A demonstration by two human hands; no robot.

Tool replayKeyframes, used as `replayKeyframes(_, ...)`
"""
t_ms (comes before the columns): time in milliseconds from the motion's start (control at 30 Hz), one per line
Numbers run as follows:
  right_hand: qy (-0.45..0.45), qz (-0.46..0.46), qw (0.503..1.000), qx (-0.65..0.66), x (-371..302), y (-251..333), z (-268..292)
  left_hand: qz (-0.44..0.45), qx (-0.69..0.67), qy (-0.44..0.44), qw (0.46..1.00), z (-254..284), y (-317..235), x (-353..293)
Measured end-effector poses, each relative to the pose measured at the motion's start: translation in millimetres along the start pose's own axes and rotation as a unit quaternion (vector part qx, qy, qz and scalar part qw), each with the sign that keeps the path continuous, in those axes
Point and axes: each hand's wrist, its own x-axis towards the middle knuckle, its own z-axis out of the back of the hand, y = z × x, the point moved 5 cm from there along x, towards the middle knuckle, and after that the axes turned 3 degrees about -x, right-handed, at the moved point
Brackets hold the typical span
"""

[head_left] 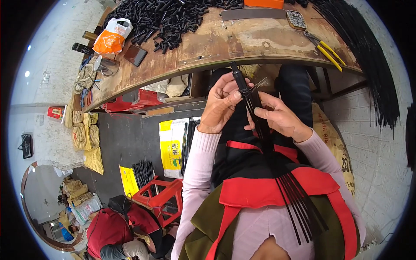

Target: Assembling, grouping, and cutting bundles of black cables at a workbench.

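Observation:
My left hand [222, 103] is closed round the upper end of a bundle of thin black rods [286, 182], just under a black tube-shaped fitting [237, 74] with a narrow tip. The left thumb presses on its side. Lower down, my right hand [277, 116] pinches the same bundle between thumb and fingers. Several thin wire-like ends [260, 83] stick out to the right between the two hands. The bundle slants down over my red-and-black apron [277, 188], where its rods fan apart. It looks like part of an umbrella frame, though I cannot be sure.
Ahead is a worn wooden table [216, 43] with a pile of black plastic pieces [169, 21], yellow-handled pliers [325, 50], a tin of small metal bits [296, 19], and long black rods [364, 52]. A red stool [162, 199] and a person in red [110, 227] are at lower left.

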Motion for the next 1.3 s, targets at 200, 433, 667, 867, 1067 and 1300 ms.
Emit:
replayKeyframes(200, -0.057, 0.085, 0.99, -0.098, 2, 20, -5, -0.013, 0.194, -0.052, 0.98, -13, -20, -5)
replayKeyframes(433, -0.084, 0.141, 0.976, -0.143, 5, 24, -13, -0.063, 0.244, -0.059, 0.966, -22, -35, -10)
replayKeyframes(667, -0.086, 0.15, 0.971, -0.163, 18, 25, 3, -0.021, 0.114, -0.034, 0.993, -29, -33, -6)
replayKeyframes(867, -0.078, 0.14, 0.982, -0.1, 28, 28, 10, -0.001, 0.121, -0.049, 0.991, -27, -37, 8)
replayKeyframes(1067, -0.044, 0.139, 0.989, -0.032, 38, 24, 14, 0.033, 0.136, -0.038, 0.989, -23, -40, 16)
replayKeyframes(1300, -0.035, 0.111, 0.992, 0.052, 45, 16, 17, 0.035, 0.142, -0.025, 0.989, -14, -41, 17)
